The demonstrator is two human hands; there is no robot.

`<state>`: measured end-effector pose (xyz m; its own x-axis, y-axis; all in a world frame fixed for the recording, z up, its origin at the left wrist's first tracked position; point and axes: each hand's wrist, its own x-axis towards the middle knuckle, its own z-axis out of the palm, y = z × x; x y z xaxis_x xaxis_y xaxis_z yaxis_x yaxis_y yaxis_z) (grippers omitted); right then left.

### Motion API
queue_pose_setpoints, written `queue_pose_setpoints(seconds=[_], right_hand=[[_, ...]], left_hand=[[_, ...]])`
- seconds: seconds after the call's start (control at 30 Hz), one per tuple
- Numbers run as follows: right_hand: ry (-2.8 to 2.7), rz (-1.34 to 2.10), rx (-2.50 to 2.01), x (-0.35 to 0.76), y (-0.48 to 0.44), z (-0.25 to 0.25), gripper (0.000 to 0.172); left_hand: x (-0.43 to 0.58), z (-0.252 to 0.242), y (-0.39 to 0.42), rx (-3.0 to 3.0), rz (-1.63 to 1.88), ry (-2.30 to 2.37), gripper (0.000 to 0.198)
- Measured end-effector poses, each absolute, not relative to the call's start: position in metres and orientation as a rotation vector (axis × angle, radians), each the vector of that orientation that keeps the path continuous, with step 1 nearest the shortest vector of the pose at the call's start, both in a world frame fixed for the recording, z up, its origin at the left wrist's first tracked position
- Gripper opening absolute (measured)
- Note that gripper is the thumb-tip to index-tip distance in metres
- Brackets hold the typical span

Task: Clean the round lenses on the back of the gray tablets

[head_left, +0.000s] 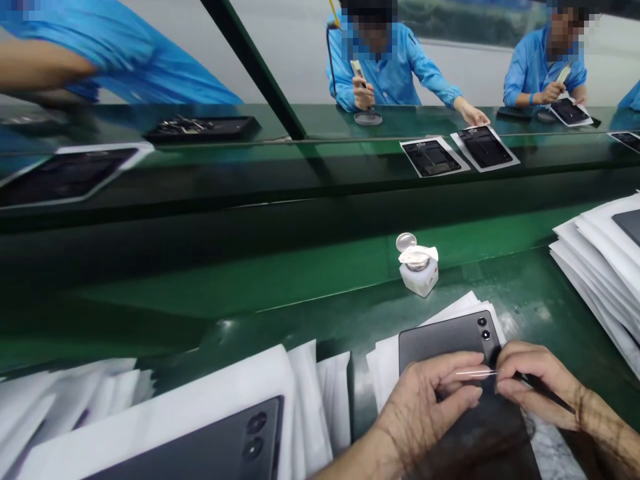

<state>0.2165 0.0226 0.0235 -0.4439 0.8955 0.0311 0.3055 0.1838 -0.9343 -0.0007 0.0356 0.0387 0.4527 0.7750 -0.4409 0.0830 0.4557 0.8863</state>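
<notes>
A dark grey tablet back cover (445, 340) with two camera holes lies on white sheets in front of me. My left hand (430, 407) rests on it, fingers curled and pinching a thin clear strip (475, 373). My right hand (537, 383) is closed on a thin dark tool (547, 395) whose tip meets the strip near the cover's right edge. A second dark cover (220, 447) lies on white sheets at the lower left.
A small white bottle (419, 270) with an open lid stands on the green bench (300, 280). A stack of white sheets (600, 260) sits at right. Beyond a dark conveyor, people in blue (390, 67) work on tablets (433, 157).
</notes>
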Motion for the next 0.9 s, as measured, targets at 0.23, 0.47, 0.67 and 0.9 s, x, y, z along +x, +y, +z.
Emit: queue_pose_setpoints(seconds=[0.23,0.47,0.67,0.9], right_hand=[[-1.613,1.228,-1.183,0.225,0.026,0.039,0.039],[-1.336,1.444,-1.125,0.223,0.021,0.041,0.009],[-1.355,1.427,-1.162,0.218,0.020,0.042,0.013],[-1.349,1.455,-1.179,0.217,0.021,0.041,0.013]], left_hand=[[-0.001,0.036,0.033,0.975,0.473,1.120,0.037],[-0.001,0.045,0.038,1.260,0.367,1.098,0.019],[0.001,0.042,0.036,1.262,0.325,1.077,0.024],[0.002,0.039,0.034,1.282,0.299,1.085,0.024]])
